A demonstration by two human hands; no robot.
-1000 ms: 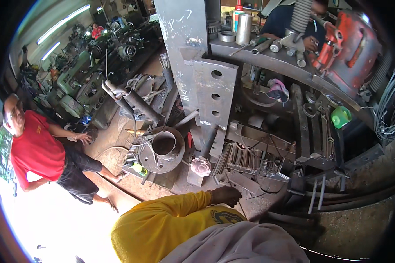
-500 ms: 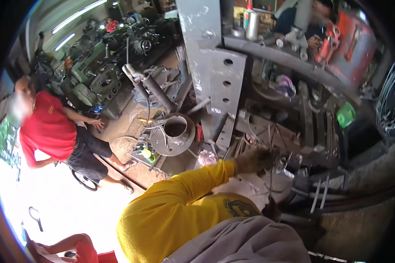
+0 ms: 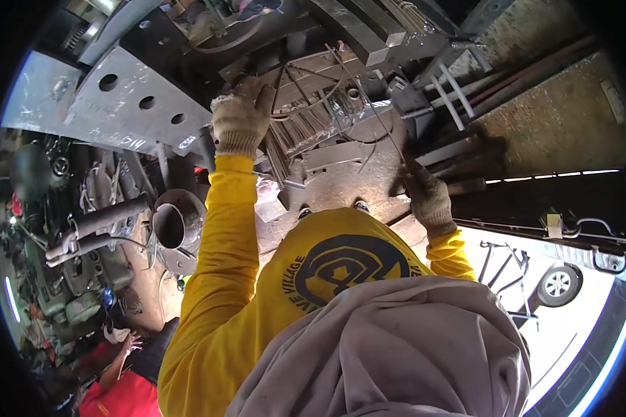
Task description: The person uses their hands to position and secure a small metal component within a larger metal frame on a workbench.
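Note:
Both my hands wear pale knitted work gloves with dark, dirty palms and fingers. A frame of thin bent metal rods, with a curved hoop in it, spans between them. At its left side my left hand is closed, its fingers seemingly on a rod beside the big steel beam. Lower on the right, my right hand is closed round the end of a long thin rod of the frame. The fingertips of both hands are partly hidden. Under the frame lies a bundle of thin rusty rods.
A grey steel beam with round holes runs at the left. Beyond it stands a short wide pipe. Heavy dark bars lie at the far side. A person in a red shirt is at the lower left. A vehicle wheel shows at the right.
My view has swung to the right and down. Both gloved hands now show, spread apart with the rod frame between them; before, one gloved hand was plainly visible over the rods.

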